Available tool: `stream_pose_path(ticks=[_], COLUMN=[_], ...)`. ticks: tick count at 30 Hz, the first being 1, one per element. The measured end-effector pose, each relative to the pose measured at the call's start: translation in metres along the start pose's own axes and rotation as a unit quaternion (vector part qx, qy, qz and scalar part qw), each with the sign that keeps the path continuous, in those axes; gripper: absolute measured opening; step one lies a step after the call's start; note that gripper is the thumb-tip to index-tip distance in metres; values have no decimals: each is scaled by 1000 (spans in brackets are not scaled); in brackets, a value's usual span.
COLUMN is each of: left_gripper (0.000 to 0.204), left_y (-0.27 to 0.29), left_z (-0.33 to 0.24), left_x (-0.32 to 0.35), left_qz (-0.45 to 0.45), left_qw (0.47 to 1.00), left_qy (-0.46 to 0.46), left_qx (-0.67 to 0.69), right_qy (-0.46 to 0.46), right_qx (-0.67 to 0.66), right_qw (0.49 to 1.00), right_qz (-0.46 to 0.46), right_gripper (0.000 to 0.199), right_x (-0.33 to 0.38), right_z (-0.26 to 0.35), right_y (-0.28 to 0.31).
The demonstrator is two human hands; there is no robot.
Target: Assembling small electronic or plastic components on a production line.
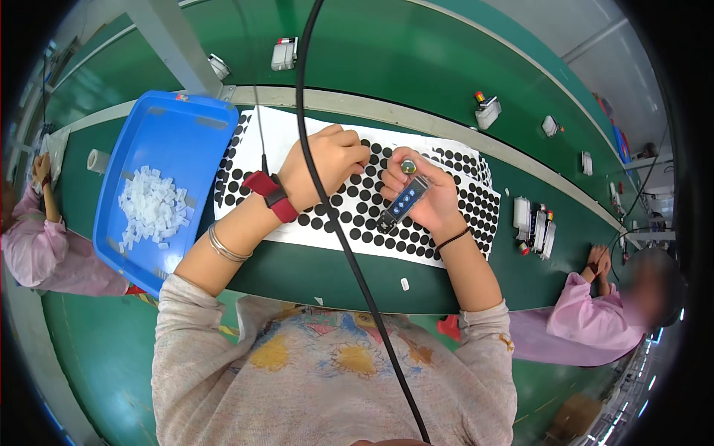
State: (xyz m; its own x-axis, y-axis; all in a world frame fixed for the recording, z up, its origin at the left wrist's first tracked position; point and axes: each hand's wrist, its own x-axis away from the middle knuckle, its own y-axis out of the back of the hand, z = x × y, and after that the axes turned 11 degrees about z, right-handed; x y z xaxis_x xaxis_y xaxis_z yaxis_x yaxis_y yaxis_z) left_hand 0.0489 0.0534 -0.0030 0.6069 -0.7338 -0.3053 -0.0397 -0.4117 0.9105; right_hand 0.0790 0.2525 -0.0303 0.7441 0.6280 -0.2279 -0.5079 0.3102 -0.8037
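My right hand is closed around a small dark oblong device with blue markings on its face. At the device's upper end, by my fingertips, is a round shiny metal piece. My left hand is curled over white sheets dotted with rows of round black stickers. Its fingertips are pressed together, and whatever they may hold is hidden. A red strap with a dark clip and a cord is around my left wrist.
A blue tray holding many small whitish translucent pieces stands at the left. More small devices lie at the right, others on the green conveyor beyond. A black cable hangs across the view. Co-workers sit on both sides.
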Motion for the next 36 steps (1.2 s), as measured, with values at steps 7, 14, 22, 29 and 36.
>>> stream_pose_path(ticks=[7,14,22,29,36], left_gripper=[11,15,8,8,10], left_y=[11,10,26,21,22], left_z=[14,17,2,-29,-34], left_x=[-14,-4,-19,-34,-34], left_qz=[153,69,128,-27,-44], left_qw=[981,993,939,972,989], left_qy=[18,-98,4,-66,-72], left_qx=[117,8,320,224,122], right_qy=[-1,-3,4,17,26], right_qx=[9,9,-38,-30,-1], right_qw=[1000,1000,999,999,1000], right_qz=[-23,-16,24,-15,-3], right_gripper=[23,22,25,29,29], right_x=[-2,-1,3,6,4], right_z=[0,3,1,2,2], right_y=[-6,-6,4,7,5])
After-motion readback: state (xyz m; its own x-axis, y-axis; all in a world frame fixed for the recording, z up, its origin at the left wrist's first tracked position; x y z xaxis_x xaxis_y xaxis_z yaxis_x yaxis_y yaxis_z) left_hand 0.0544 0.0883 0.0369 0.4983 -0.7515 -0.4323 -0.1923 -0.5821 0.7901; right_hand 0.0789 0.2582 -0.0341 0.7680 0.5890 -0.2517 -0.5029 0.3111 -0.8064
